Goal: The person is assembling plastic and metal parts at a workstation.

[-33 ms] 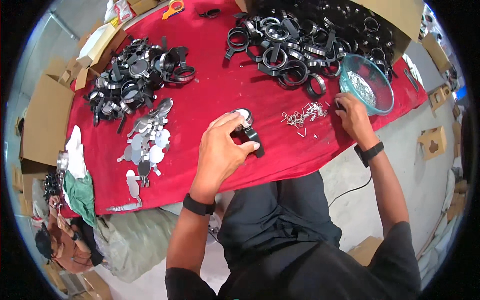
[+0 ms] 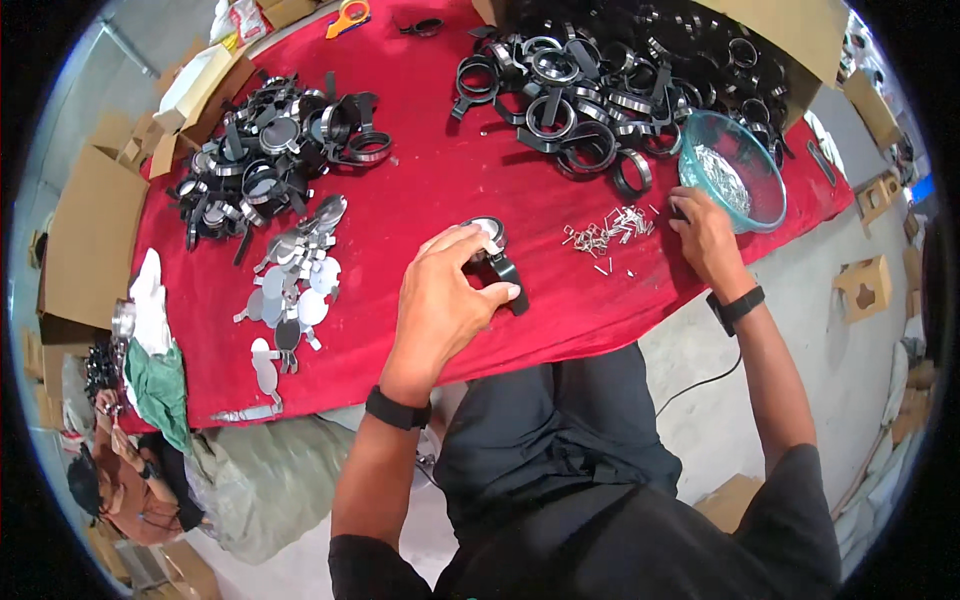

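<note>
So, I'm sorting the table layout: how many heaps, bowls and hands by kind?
Heaps of black ring parts: 2
Spread of silver discs: 1
Teal bowl: 1
Scatter of small metal pins: 1
Hands, left hand, right hand: 2
Total: 7

The left hand [image 2: 445,300] is curled with fingers bent in a grip near the table's front edge; the right hand [image 2: 705,238] stretches farther right, fingers pinched low.

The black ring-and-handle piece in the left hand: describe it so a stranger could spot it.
On the red tablecloth, near its front edge, the left hand grips a black ring-and-handle piece. Unlike the heaped black rings behind, it sits alone, with a shiny round disc in its ring.
</note>
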Tool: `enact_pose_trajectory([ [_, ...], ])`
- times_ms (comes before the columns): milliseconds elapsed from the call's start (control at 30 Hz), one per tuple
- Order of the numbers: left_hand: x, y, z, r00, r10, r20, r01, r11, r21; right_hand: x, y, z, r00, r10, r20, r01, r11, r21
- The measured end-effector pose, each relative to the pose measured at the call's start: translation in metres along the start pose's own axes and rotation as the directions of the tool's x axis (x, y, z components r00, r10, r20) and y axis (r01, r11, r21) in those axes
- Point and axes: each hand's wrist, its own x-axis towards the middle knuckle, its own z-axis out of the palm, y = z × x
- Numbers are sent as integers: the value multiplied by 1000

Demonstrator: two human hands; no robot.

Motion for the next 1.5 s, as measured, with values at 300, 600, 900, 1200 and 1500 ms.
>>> enact_pose_trajectory([
  [300,-6,-6,6,1000,19,-19,-17,996,86,45,-144,19,968,-29,250,-9,988,151],
  [600,-10,-8,25,992,24,-123,-11,995,102,86,-167,54,879,-285,382,198,948,250],
  [900,-10,-4,30,983,52,-176,-26,988,149,94,-197,50,924,-89,371,76,996,50],
  [1200,-8,-3,23,984,38,-172,-12,989,146,99,-202,50,903,-265,337,280,960,5],
  [1500,-8,-3,15,994,14,-106,-11,1000,30,70,-187,28,902,-386,191,375,922,93],
])
